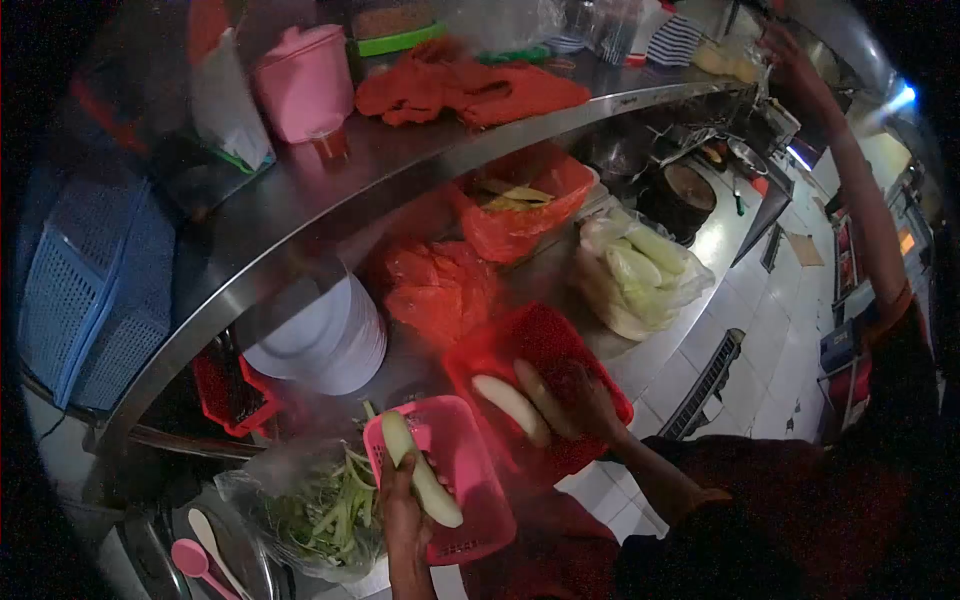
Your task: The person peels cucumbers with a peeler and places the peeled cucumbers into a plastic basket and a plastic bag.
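Note:
My left hand point(405, 505), its fingers wrapped around a pale green peeled cucumber point(428, 480), is over a pink plastic basket point(480, 490). My right hand point(592, 402) is in a red basket point(555, 335), closed on a second, slightly blurred cucumber point(545, 395); shadow partly hides its fingers. Beside that one a whitish peeled cucumber point(510, 405) lies in the red basket. To the left of the pink basket, a clear plastic bag point(250, 490) holds green leafy stalks point(335, 520).
Stacked white plates point(325, 335), red plastic bags point(440, 290) and a bag of pale vegetables point(640, 270) stand on the steel counter. A steel shelf point(330, 205) runs above, carrying a pink container point(305, 85) and red cloth point(470, 90). Another person's arm point(865, 190) reaches up at right.

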